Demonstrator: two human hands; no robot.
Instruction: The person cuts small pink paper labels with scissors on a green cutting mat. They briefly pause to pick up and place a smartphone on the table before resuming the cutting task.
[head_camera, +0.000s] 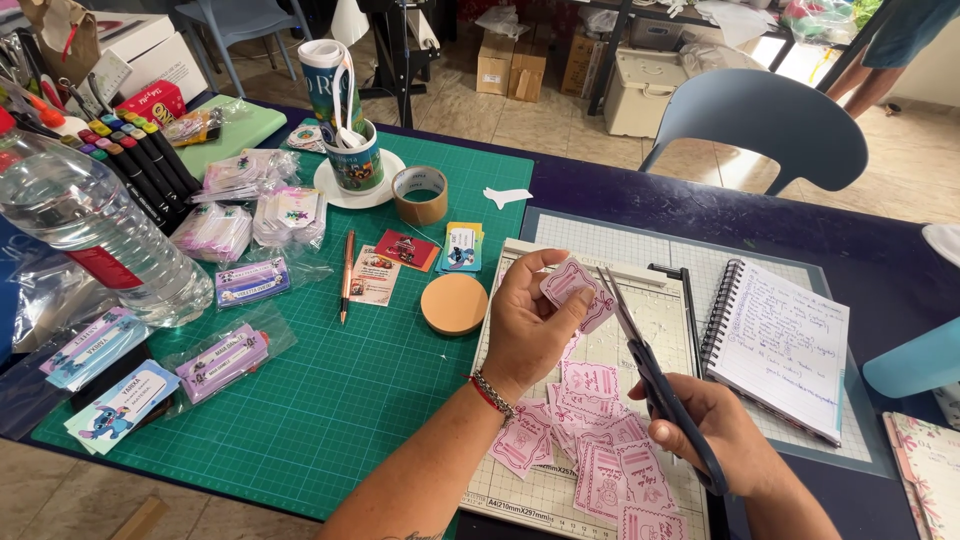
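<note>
a small pink tag (566, 281) with a scalloped edge sits up in the left hand (527, 322), pinched between the thumb and the fingertips above the paper trimmer (520, 480). the left grip is narrow, closed on the tag. the blades of the dark blue scissors (655, 378) meet the tag's right edge; whether they are biting into the paper or only touching it is hard to tell from this angle. the right hand (722, 432) has its grip wrapped through the scissor handles, holding them firmly, low and to the right of the tag.

under both hands a loose heap of pink cut-outs (590, 440) lies on the trimmer's gridded bed. just right of it an open spiral notebook (785, 345) rests on a pale mat. to the left a round cork coaster (454, 303) lies on the green cutting mat (340, 400), with a roll of brown tape (420, 194) and a printed mug (352, 160) behind it. farther left on the counter lie bagged labels (222, 362), a row of markers (140, 160) and a clear water bottle (90, 225) on its side.
</note>
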